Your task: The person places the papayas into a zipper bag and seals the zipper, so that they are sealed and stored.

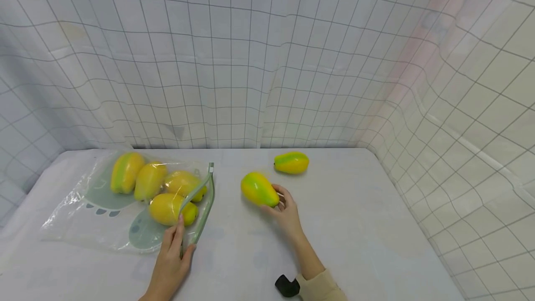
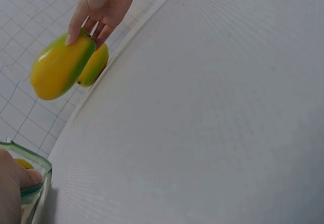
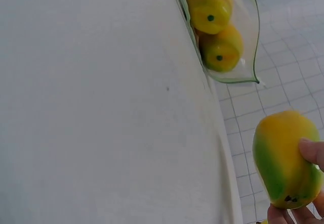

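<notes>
My right hand (image 1: 286,212) grips a yellow-green papaya (image 1: 258,189) by its narrower end, thumb on one side and fingers on the other. In the right wrist view that papaya (image 3: 283,158) shows a dark stem mark at its end. To the left lies a clear zip bag (image 1: 83,226) with green edging, holding several papayas (image 1: 167,209). Its mouth faces right and gapes, as the right wrist view also shows. My left hand (image 1: 171,257) pinches the near part of the bag's green rim (image 1: 205,219) between thumb and fingers.
Another papaya (image 1: 291,162) lies on the white table (image 1: 355,226) near its back edge, beyond my right hand. A grid-patterned curtain (image 1: 234,59) hangs behind the table and along its sides. Close to my right sleeve (image 1: 322,287) is a small black object (image 1: 287,286).
</notes>
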The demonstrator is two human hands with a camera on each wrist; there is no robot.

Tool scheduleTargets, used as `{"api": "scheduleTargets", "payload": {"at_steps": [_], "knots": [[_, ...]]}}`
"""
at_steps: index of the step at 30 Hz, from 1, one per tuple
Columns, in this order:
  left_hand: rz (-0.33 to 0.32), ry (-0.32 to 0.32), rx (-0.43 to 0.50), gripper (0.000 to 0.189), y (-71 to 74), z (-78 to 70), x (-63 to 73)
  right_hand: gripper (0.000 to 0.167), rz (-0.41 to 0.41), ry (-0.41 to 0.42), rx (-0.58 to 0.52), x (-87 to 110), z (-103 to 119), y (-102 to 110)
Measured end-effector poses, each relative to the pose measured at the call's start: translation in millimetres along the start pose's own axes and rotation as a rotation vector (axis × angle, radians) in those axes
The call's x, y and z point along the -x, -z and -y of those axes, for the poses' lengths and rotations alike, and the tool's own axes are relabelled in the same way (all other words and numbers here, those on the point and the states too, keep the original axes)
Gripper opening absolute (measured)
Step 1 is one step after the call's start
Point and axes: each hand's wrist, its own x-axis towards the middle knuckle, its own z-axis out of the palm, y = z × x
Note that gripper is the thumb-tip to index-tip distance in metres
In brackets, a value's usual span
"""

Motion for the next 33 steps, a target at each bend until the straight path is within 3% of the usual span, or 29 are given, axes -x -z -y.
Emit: {"api": "scheduleTargets", "payload": {"at_steps": [14,26,33], "knots": [[0.019,0.026,-0.009,0.073,0.1,-0.6,1.0,0.056,0.221,0.0,0.031,19.0,34.4,-21.1],[0.023,0.033,-0.027,0.072,0.8,-1.9,0.7,0.056,0.389,0.075,0.087,12.8,6.3,-43.7],[0.007,0.025,-0.011,0.073,-0.2,-1.4,0.7,0.054,0.442,0.119,0.133,13.1,5.2,-53.1]]}}
